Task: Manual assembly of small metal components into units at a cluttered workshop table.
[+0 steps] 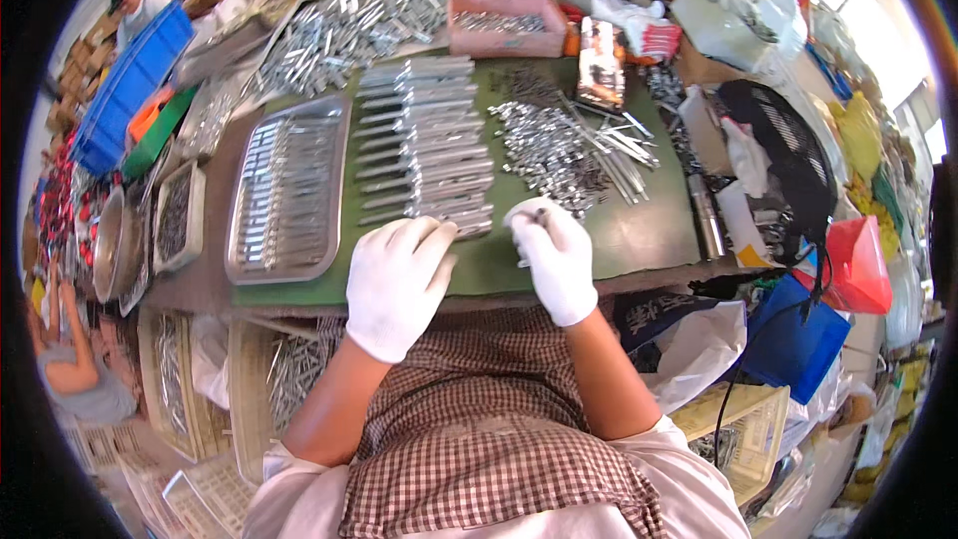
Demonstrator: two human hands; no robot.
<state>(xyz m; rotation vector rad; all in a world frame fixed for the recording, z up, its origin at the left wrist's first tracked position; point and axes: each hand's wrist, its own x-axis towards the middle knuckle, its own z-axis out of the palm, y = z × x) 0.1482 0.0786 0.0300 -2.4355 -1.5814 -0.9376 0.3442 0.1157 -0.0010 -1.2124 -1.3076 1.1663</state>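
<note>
White gloves cover both of my hands. At the near end of a row of silver metal tubes point(439, 155), my left hand point(399, 284) bends its fingers over the closest tube and appears to grip it; its fingertips are partly hidden. My right hand point(557, 260) is closed in a pinch, just right of the row, on a small dark metal piece point(541, 217) whose exact kind is too small to tell. Beyond that hand lies a heap of small shiny metal fittings point(549, 155). Thin metal rods point(617, 165) lie beside the heap.
Left of the row, a metal tray point(336, 210) holds more tubes on the green work surface point(659, 230). A pink bin point(504, 42) of small parts and a pile of loose metal pieces point(349, 30) stand behind. A blue bin point(798, 339) sits at the right.
</note>
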